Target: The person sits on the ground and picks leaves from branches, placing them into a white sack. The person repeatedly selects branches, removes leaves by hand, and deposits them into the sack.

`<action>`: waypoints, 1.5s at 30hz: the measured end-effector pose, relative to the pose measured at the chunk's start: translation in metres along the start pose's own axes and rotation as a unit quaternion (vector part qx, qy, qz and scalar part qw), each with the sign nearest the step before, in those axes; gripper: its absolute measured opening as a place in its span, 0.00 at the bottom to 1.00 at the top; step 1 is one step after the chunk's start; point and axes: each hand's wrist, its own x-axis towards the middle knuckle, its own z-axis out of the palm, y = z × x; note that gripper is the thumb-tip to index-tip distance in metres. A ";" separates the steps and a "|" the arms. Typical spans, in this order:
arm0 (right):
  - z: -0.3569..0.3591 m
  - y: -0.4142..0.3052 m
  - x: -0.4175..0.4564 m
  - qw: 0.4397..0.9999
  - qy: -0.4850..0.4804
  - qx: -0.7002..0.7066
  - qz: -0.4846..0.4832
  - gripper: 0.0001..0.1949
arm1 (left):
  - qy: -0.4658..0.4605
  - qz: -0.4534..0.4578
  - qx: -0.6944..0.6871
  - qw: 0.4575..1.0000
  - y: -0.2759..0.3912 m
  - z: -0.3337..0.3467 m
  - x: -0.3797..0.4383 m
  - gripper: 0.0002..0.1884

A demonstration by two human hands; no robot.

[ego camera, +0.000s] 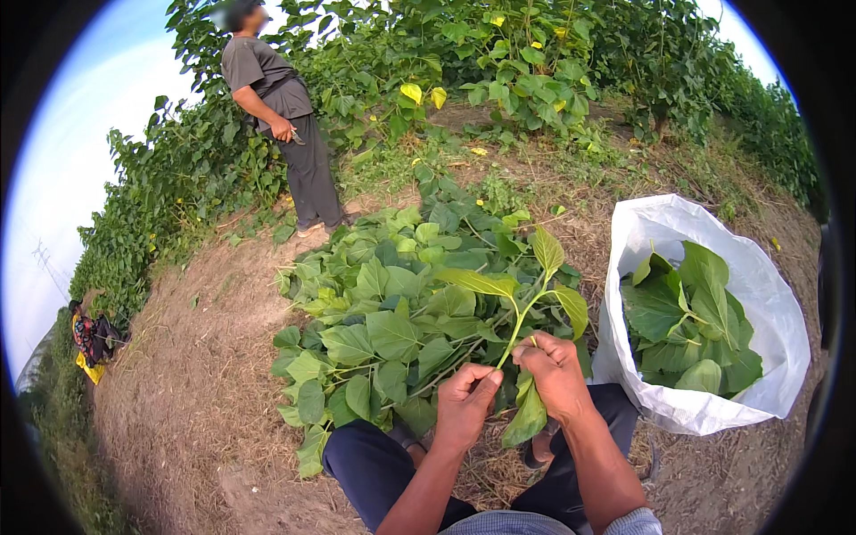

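Observation:
Between thumb and fingers, my left hand (466, 408) pinches the lower end of a thin green leafy shoot (518, 324). Beside it my right hand (554, 374) is closed on a green leaf (527, 418), which hangs below the fingers; its stalk end shows at the top of the fist. Several yellow-green leaves spread from the shoot's upper end. A broad pile of leafy cut branches (394, 334) lies on the ground just beyond my knees. To my right stands an open white woven sack (769, 321) with loose green leaves (709, 314) inside.
A person (274, 114) stands beyond the pile at the left, a small tool in one hand. Farther left another person (90, 334) sits by the row. Tall leafy bushes (528, 67) line the back. Dry straw covers the bare soil (200, 374).

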 end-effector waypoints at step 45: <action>-0.023 0.002 0.008 0.994 -0.042 -0.099 0.021 0.11 | 0.080 0.209 0.254 0.941 0.004 -0.009 -0.005 0.03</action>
